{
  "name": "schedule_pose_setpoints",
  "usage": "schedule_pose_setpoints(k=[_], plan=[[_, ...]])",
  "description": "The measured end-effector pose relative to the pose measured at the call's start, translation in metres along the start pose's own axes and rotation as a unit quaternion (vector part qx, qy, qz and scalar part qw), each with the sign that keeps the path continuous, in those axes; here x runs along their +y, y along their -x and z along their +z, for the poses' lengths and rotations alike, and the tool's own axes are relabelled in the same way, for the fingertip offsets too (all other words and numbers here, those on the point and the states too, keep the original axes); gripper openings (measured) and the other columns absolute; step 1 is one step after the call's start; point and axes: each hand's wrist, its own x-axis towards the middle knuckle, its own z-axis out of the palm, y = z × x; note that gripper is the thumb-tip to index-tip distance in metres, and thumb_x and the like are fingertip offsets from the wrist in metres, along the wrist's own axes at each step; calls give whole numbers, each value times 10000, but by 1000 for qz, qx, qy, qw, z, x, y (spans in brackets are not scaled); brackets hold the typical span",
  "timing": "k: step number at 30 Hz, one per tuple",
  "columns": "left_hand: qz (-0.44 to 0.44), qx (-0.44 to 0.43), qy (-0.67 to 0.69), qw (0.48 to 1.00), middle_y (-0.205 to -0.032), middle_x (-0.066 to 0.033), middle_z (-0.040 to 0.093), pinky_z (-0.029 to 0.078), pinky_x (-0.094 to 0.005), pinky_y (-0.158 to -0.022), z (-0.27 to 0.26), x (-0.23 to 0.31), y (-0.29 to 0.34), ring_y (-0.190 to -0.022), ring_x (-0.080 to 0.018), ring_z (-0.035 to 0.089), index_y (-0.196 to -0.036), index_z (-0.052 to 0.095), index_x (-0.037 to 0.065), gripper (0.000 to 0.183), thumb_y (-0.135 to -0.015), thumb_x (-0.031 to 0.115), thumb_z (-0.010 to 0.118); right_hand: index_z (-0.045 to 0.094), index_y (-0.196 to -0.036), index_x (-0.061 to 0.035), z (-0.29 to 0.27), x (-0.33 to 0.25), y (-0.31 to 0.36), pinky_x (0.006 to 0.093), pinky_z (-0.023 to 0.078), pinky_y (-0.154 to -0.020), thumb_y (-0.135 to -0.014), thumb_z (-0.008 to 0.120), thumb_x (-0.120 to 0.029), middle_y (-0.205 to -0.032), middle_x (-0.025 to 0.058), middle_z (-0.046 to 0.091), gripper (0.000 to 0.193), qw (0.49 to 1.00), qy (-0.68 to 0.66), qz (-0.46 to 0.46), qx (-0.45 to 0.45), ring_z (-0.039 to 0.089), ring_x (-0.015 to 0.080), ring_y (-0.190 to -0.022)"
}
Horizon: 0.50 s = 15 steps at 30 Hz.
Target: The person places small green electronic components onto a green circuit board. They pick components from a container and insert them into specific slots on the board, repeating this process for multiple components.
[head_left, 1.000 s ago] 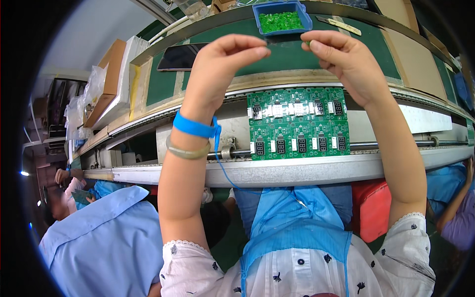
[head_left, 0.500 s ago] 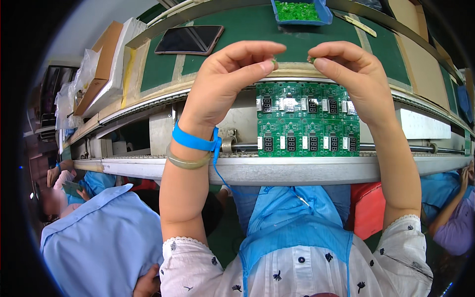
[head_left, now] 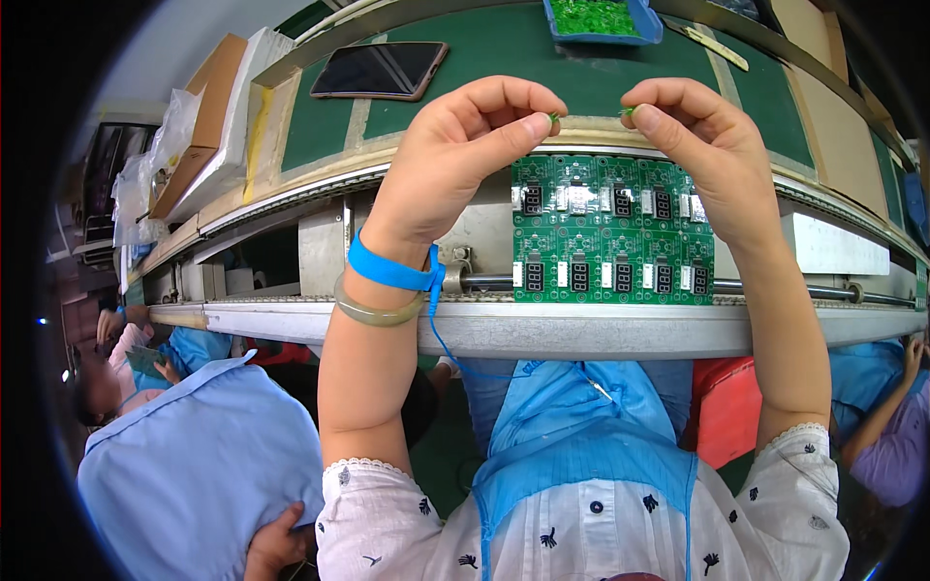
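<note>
Here, the left hand (head_left: 463,143) has its thumb and finger pinched on a tiny green bit (head_left: 554,118). The right hand (head_left: 712,145) pinches another green piece (head_left: 627,111) the same way. The two hands are apart, with their tips facing each other. Both bits are mostly hidden by the fingers, so their shape is hard to tell. The other fingers curl in, and I cannot see if they hold more.

Just below the hands is a green circuit board (head_left: 593,232) with dark number windows and white blocks. It lies flat across the metal track (head_left: 542,327). The right hand covers its top right corner.

A blue band (head_left: 387,266) and a bangle (head_left: 376,308) go around the left wrist.

Past the hands, a blue tray (head_left: 605,40) holds lots of green bits, but the picture cuts off its top. A phone (head_left: 380,70) lies to the left, and a thin knife (head_left: 715,45) to the right.

At the bottom left is someone else's hand (head_left: 276,542), partly cut off by a sleeve.
</note>
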Motion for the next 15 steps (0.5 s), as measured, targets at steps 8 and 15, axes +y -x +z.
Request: schedule_pose_setpoints(k=[8,15], plan=[[-9,7,-5,1000,-1072,-77,732,523,-288,-962,-2,-2,-1,-1027,-144,672,-1153,709,7,198,-961,56,704,732,-1131,-10,0,5,0,235,513,-833,-960,751,-191,-1012,29,720,250,1000,21,4,-13,649,93,-932],[-20,22,-33,999,-1071,-81,744,535,-297,-956,-5,-1,0,-1023,-154,686,-1133,736,7,213,-920,14,734,762,-1073,-36,-1,5,2,220,480,-771,-941,765,-224,-921,-11,710,230,995,95,19,-18,599,64,-841]])
